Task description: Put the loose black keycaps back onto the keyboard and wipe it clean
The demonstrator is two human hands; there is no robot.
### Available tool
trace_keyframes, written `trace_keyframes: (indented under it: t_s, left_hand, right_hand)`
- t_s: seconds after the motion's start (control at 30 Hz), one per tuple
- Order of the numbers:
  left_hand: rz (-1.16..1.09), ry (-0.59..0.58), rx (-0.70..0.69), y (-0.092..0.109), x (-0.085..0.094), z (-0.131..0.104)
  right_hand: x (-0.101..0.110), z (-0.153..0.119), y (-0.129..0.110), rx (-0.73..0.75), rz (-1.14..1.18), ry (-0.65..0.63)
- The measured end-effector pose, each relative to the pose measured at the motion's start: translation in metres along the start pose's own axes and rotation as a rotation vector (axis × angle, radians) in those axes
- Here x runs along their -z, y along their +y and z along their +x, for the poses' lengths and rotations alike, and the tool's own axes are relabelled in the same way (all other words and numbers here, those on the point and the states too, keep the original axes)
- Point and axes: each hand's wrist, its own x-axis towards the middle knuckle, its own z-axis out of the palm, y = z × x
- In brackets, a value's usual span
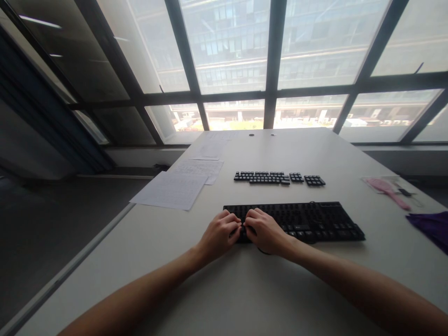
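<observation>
A black keyboard (311, 217) lies on the white table. Much of its upper area looks bare of keycaps, while keycaps still sit along its near edge. My left hand (221, 231) is closed over the keyboard's left end, fingers curled and thumb drawn in. Right beside it, my right hand (264, 229) is closed too, its fingertips pressed down at the same spot. Whatever the fingertips hold is hidden or too small to make out. Beyond the keyboard, loose black keycaps (268, 177) are laid out in rows, with two smaller groups of keycaps (314, 180) to their right.
Written paper sheets (171, 189) overlap along the table's left side. On the right lie a pink hairbrush-like object (387, 189), a small dark item with a cord, and purple cloth (432, 226) at the edge. Large windows (231, 51) rise behind the white table (210, 298).
</observation>
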Motion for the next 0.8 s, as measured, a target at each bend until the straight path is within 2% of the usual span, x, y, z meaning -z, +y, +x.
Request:
trace_keyframes:
  t_s: [0.3, 0.63, 0.8]
  left_hand:
    - [0.019, 0.073, 0.026, -0.003, -0.004, 0.002]
    - [0.036, 0.06, 0.036, -0.009, -0.003, 0.007]
    - [0.019, 0.095, 0.06, -0.009, -0.001, 0.008]
  right_hand:
    - [0.001, 0.002, -0.001, 0.01, -0.044, -0.02]
    - [-0.001, 0.001, -0.002, 0.001, -0.044, 0.027]
    - [-0.002, 0.001, -0.004, -0.015, -0.069, 0.038]
